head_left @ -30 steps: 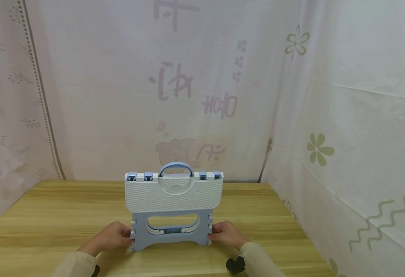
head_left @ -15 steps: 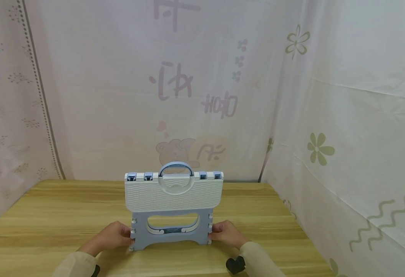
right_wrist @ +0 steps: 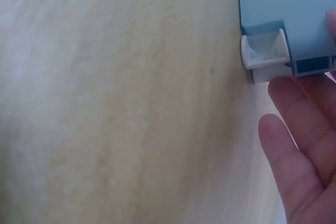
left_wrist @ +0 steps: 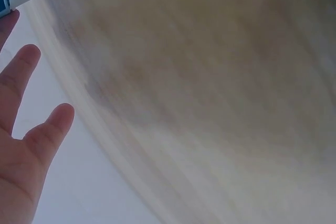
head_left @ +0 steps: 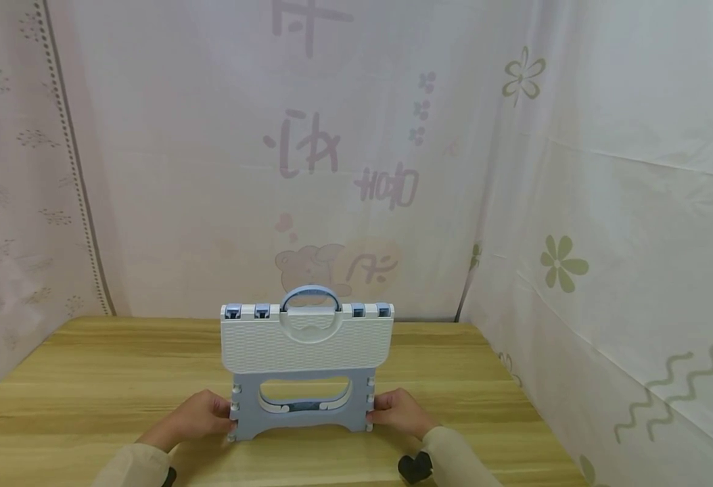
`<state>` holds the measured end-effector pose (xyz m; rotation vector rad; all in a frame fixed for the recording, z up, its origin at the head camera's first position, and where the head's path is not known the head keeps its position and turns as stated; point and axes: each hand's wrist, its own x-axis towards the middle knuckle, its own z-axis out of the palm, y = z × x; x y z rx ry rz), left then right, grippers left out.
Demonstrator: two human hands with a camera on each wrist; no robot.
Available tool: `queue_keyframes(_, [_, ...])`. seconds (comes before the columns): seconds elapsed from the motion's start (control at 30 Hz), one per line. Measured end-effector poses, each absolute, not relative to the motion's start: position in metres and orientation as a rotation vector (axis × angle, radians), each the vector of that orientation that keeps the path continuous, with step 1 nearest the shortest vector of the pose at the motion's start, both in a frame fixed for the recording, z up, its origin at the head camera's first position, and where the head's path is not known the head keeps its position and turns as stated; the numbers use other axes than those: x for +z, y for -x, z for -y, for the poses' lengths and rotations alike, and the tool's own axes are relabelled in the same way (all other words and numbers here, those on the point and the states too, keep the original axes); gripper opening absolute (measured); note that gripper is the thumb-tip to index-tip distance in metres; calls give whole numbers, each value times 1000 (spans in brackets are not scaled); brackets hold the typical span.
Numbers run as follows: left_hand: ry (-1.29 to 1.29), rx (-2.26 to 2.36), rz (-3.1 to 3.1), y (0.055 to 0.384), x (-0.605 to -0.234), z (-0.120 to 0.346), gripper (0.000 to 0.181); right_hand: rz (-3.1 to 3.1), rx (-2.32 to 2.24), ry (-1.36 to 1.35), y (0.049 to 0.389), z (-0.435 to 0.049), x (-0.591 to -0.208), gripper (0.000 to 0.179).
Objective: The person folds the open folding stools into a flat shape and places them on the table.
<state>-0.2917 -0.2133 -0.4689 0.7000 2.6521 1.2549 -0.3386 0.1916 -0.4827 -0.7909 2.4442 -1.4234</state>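
Hardly any shift since the earlier frames — folding step stool (head_left: 308,355) and both hands keep their spots; head view just drifts a touch. Stool stands upright and folded on the wood-grain table (head_left: 107,368), near the middle; white woven-texture seat panel hangs down in front, blue leg panel (head_left: 248,406) with its oval opening below; blue carry handle (head_left: 310,289) arches over the top edge. Left hand (head_left: 201,416) pinches the leg panel's left side edge, low down; left wrist view shows two fingers spread off it. Right hand (head_left: 400,411) pinches the opposite edge — fingertips at a white hinge (right_wrist: 268,51). Beige sleeves on both arms; black heart-shaped piece (head_left: 415,467) beside the right sleeve (head_left: 456,456); patterned cloth (head_left: 210,203) behind.
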Motion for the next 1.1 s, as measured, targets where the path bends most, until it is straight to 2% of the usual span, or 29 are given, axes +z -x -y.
queue_keyframes(0.47, [-758,1338,-2565,295,-472,214,21,-2391,-1448,718,335,-189,-476,26])
queue_keyframes(0.73, [-805,1568,-2393,297,-471,209,37,-2452,-1523,686,334,-183,-473,34])
queue_keyframes(1.1, [-742,1598,-2406,295,-465,207,34,-2415,-1624,609,333,-176,-472,34])
